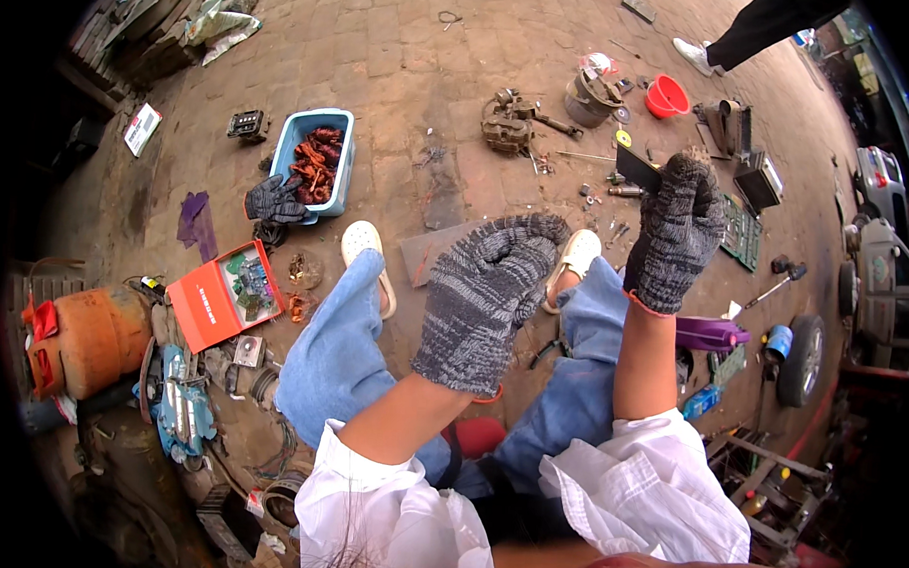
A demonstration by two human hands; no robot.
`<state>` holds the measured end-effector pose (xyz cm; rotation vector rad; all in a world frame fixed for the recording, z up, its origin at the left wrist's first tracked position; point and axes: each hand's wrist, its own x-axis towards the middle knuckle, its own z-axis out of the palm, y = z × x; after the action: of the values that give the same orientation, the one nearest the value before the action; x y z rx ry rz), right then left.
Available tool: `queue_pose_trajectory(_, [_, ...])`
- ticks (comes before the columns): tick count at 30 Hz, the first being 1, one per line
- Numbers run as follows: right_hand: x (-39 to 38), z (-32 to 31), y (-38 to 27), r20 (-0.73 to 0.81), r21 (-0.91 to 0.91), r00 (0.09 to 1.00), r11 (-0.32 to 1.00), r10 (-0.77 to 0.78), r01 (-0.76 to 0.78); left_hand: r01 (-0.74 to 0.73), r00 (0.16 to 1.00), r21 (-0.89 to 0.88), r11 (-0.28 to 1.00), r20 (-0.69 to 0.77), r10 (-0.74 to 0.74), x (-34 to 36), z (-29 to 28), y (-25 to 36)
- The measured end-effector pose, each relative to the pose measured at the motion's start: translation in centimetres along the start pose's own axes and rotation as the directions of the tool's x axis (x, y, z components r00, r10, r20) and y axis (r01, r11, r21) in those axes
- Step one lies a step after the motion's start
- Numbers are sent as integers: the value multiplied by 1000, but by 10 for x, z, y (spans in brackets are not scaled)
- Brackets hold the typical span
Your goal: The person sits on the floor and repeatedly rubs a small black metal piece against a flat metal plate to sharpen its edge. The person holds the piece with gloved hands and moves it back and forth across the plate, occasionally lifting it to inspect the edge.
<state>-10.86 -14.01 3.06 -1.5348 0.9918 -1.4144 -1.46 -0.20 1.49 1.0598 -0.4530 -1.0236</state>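
My left hand (pixel 489 300), in a grey-black knitted glove, hangs in front of my knees with its fingers curled in. Whatever it may hold is hidden behind the fingers. To the right, my right hand (pixel 680 232), gloved alike, pinches a thin, dark, flat rectangular piece (pixel 637 168) that juts out leftward from the fingertips. Below the hands, between my feet, a flat greyish plate (pixel 426 251) lies on the ground, partly covered by my left hand.
At the left are a blue tub (pixel 347 150) with coppery scrap, a loose glove (pixel 275 200), an orange-red box (pixel 201 307) and an orange gas cylinder (pixel 102 337). Ahead right are a greasy metal part (pixel 507 126), a bucket (pixel 589 100), a red bowl (pixel 667 96) and a person's leg (pixel 769 35).
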Motion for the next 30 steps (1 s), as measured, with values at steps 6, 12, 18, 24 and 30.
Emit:
queue_pose_trajectory(6, [-6, -2, -16, 411, -22, 892, 980, 188, -196, 165, 983, -351, 922, -12, -181, 4, 0, 5])
queue_pose_trajectory(12, [-19, -2, -31, 645, -187, 735, 976, 210, -115, 52, 998, -190, 980, -36, -60, 5, -1, 6])
queue_pose_trajectory(18, [-20, 4, -33, 633, -233, 746, 970, 206, -69, 34, 998, -191, 981, -41, -42, 3, -2, 7])
queue_pose_trajectory(24, [-23, 7, -31, 577, -179, 790, 976, 206, -124, -10, 992, -149, 989, -123, -8, -1, 0, 9])
queue_pose_trajectory(30, [-10, 1, -16, 324, 33, 921, 971, 214, -238, 5, 997, 78, 997, -76, 1, -3, 5, 10])
